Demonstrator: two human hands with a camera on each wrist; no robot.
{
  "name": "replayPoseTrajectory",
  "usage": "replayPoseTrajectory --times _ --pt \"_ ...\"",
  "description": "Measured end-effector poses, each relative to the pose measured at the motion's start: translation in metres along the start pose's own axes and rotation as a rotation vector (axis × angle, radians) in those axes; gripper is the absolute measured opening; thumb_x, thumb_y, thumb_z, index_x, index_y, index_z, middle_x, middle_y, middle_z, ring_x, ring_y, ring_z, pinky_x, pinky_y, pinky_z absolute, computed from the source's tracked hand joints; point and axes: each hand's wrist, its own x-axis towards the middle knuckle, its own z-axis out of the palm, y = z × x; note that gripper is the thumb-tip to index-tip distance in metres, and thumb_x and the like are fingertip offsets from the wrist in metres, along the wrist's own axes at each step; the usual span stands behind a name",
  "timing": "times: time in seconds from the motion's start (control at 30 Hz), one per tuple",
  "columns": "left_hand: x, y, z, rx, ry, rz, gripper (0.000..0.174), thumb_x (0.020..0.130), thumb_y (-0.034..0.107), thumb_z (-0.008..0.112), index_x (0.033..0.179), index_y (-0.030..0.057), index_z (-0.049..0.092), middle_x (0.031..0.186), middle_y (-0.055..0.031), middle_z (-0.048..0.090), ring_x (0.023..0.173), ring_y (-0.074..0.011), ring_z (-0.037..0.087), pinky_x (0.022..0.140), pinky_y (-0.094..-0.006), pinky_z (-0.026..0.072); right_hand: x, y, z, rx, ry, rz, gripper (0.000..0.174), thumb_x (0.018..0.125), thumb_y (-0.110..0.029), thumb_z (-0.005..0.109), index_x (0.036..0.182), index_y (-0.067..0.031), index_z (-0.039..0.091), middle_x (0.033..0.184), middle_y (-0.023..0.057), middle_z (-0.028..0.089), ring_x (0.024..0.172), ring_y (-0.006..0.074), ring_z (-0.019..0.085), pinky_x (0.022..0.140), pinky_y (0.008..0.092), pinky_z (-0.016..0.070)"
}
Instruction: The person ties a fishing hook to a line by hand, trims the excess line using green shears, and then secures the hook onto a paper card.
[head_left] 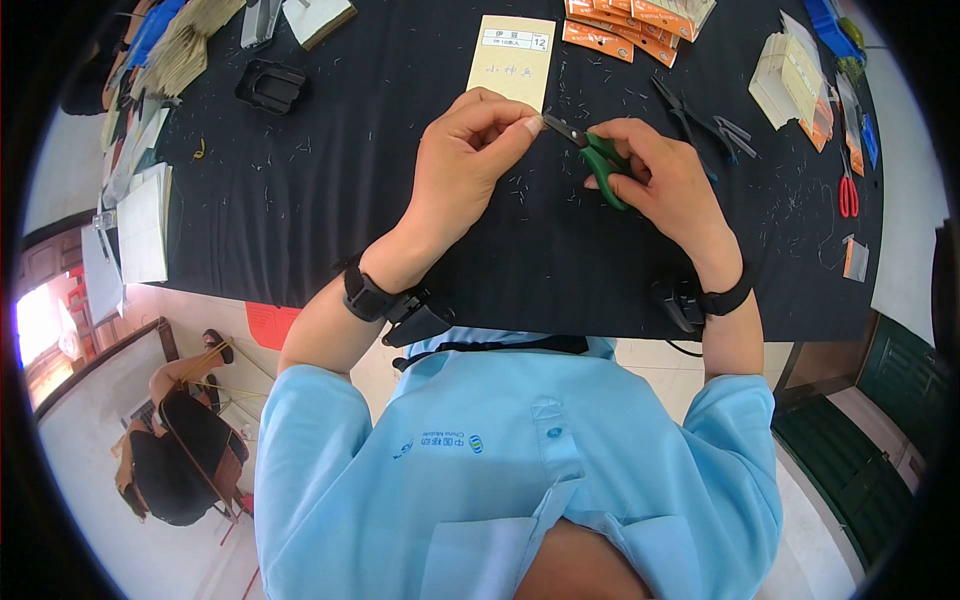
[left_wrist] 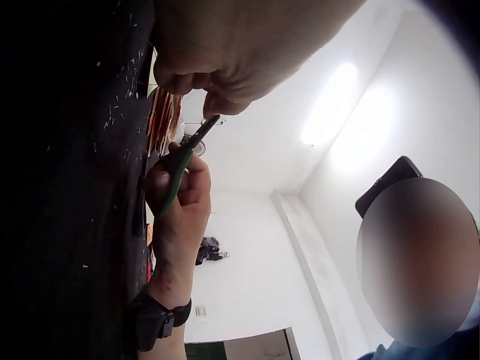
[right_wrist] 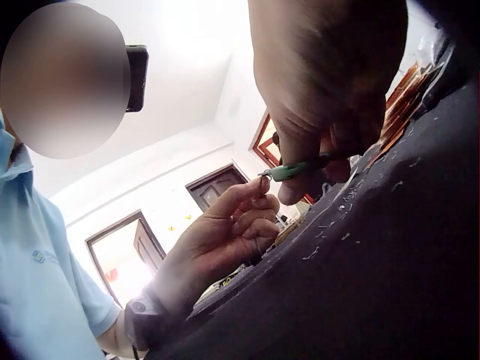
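My right hand (head_left: 665, 180) grips green-handled scissors (head_left: 603, 172), with fingers in and around the handles. Their short dark blades point left and meet the fingertips of my left hand (head_left: 460, 150). Thumb and forefinger of that left hand are pinched together at the blade tips on a thin line, too fine for me to tell its kind. From the left wrist view the scissors (left_wrist: 180, 169) slant up to the left thumb tip. In the right wrist view the left hand (right_wrist: 232, 229) has its other fingers curled in. A cream paper card (head_left: 513, 65) with printed and handwritten characters lies just beyond the fingertips.
Small pale clippings are strewn over the black tablecloth (head_left: 330, 210). Orange packets (head_left: 640, 25) lie at the back, pliers (head_left: 690, 125) right of the scissors. Further right are a stack of cream cards (head_left: 785, 80) and red-handled scissors (head_left: 848, 195); a black tray (head_left: 272, 86) sits left.
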Motion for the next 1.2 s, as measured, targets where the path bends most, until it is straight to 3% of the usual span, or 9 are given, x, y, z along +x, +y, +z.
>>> replayPoseTrajectory --times 0.23,0.3,0.43,0.5,0.6,0.93,1.0,1.07,1.2 --pt "0.001 -0.001 -0.001 -0.01 -0.001 0.001 0.012 0.086 0.01 0.065 0.09 -0.0006 0.068 0.082 0.0013 0.051 0.068 -0.004 0.046 0.059 -0.0194 0.0354 0.0 0.004 -0.001 0.054 0.053 -0.009 0.039 0.075 0.0 0.065 0.111 -0.0104 0.056 0.078 0.0081 0.064 0.062 0.0206 0.06 0.06 0.0286 0.0478" --pt "0.002 -0.003 -0.002 -0.028 -0.003 0.007 0.012 0.087 0.011 0.065 0.089 -0.0002 0.068 0.083 0.0011 0.051 0.069 -0.0038 0.046 0.059 -0.0195 0.0353 -0.001 0.007 -0.012 0.022 0.097 0.089 0.041 0.075 0.002 0.064 0.113 -0.0105 0.057 0.081 0.0068 0.066 0.059 0.0178 0.057 0.059 0.0279 0.0479" --pt "0.001 -0.003 -0.003 -0.077 -0.003 -0.048 0.012 0.087 0.011 0.064 0.089 0.0 0.068 0.082 0.0016 0.054 0.069 -0.0034 0.046 0.059 -0.0191 0.0352 -0.001 0.023 -0.018 -0.118 0.262 0.131 0.042 0.075 -0.002 0.069 0.115 -0.0097 0.058 0.08 0.0065 0.061 0.061 0.0163 0.055 0.06 0.0271 0.0475" --pt "0.0 -0.002 -0.003 -0.158 -0.006 -0.118 0.012 0.087 0.012 0.064 0.09 0.0005 0.067 0.078 0.0019 0.056 0.066 -0.0032 0.046 0.059 -0.0186 0.0354 -0.001 0.026 -0.018 -0.144 0.251 0.158 0.042 0.075 -0.005 0.072 0.115 -0.0083 0.059 0.079 0.0079 0.058 0.063 0.0172 0.056 0.06 0.028 0.0475" --pt "0.0 0.0 -0.003 -0.214 -0.011 -0.167 0.012 0.086 0.012 0.065 0.091 0.0006 0.067 0.074 0.0019 0.057 0.064 -0.0029 0.045 0.058 -0.0185 0.0355 -0.004 0.032 -0.016 -0.148 0.196 0.133 0.045 0.077 -0.003 0.07 0.119 -0.011 0.059 0.083 0.004 0.057 0.061 0.0112 0.05 0.059 0.0245 0.045" --pt "-0.001 0.003 -0.001 -0.36 -0.037 -0.236 0.013 0.086 0.011 0.064 0.091 -0.0017 0.065 0.077 0.0001 0.06 0.06 -0.0021 0.04 0.054 -0.0175 0.0316 -0.001 0.027 -0.018 -0.275 0.273 -0.036 0.022 0.081 -0.006 0.066 0.103 -0.005 0.065 0.086 0.0089 0.061 0.07 0.0206 0.059 0.062 0.0281 0.0469" --pt "-0.001 0.002 -0.002 -0.344 -0.053 -0.272 0.013 0.089 0.01 0.061 0.094 -0.0007 0.062 0.088 -0.0057 0.062 0.06 -0.0046 0.038 0.054 -0.0189 0.0303 0.002 0.016 -0.019 -0.233 0.296 -0.044 0.018 0.081 -0.006 0.066 0.098 -0.0035 0.066 0.085 0.0098 0.062 0.072 0.0235 0.061 0.063 0.0295 0.0478" --pt "-0.001 0.003 -0.004 -0.372 -0.066 -0.273 0.013 0.089 0.011 0.061 0.094 -0.0007 0.063 0.088 -0.0058 0.062 0.06 -0.0046 0.037 0.053 -0.0191 0.03 0.004 -0.001 -0.015 -0.002 0.281 -0.065 0.015 0.081 -0.009 0.068 0.095 -0.0041 0.066 0.082 0.0058 0.061 0.066 0.0157 0.058 0.057 0.0249 0.0446" --pt "-0.003 0.007 -0.002 -0.437 -0.08 -0.311 0.013 0.089 0.012 0.061 0.094 -0.0003 0.062 0.087 -0.005 0.061 0.06 -0.0045 0.036 0.053 -0.0192 0.0291 0.02 -0.032 -0.011 0.069 0.155 -0.166 0.016 0.08 -0.013 0.071 0.092 -0.005 0.065 0.076 0.0029 0.058 0.058 0.0106 0.051 0.053 0.0219 0.0409"
